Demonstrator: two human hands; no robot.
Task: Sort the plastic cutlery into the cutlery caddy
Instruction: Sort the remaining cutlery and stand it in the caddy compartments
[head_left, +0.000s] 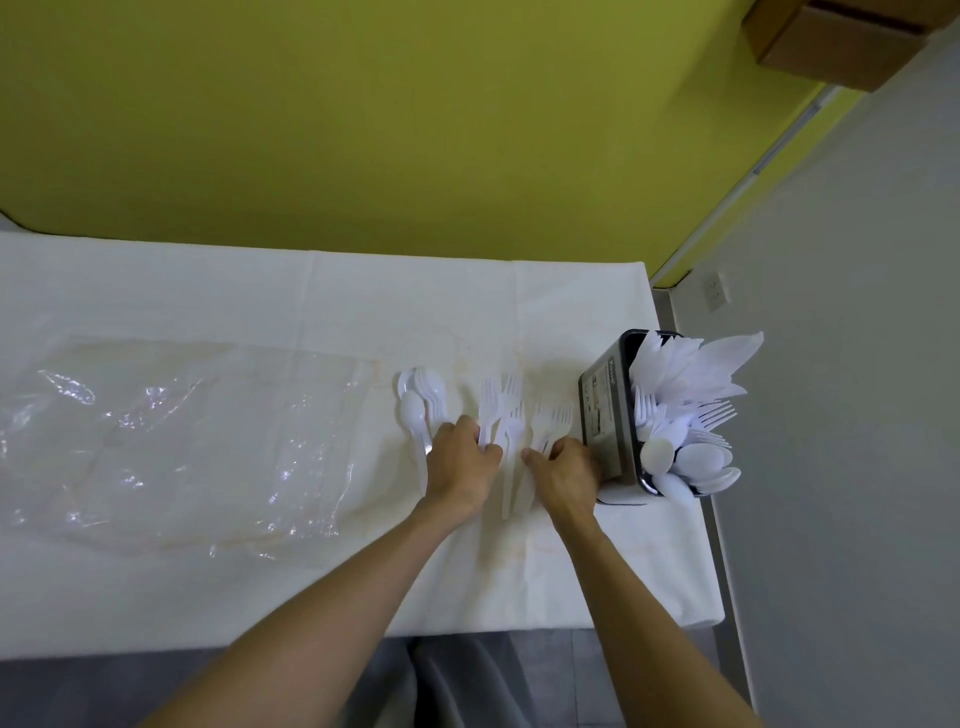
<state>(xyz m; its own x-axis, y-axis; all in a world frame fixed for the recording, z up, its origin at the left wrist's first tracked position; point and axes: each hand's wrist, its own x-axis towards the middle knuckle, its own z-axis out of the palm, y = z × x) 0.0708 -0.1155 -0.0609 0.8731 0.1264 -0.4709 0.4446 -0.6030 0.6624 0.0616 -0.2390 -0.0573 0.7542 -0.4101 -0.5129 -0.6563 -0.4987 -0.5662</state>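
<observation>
White plastic forks (501, 402) lie in loose bunches on the white tablecloth, prongs pointing away from me. My left hand (460, 465) grips the handles of one bunch of forks. My right hand (563, 470) has its fingers curled over the handles of another bunch of forks (550, 415), right beside the caddy. A small pile of white spoons (423, 397) lies to the left of my left hand. The dark cutlery caddy (605, 415) stands at the table's right edge, holding knives, forks and spoons in separate sections.
A crumpled clear plastic bag (182, 441) is spread over the left part of the table (260, 291). The table's right edge runs just beyond the caddy, next to a grey wall. A yellow wall rises behind the table.
</observation>
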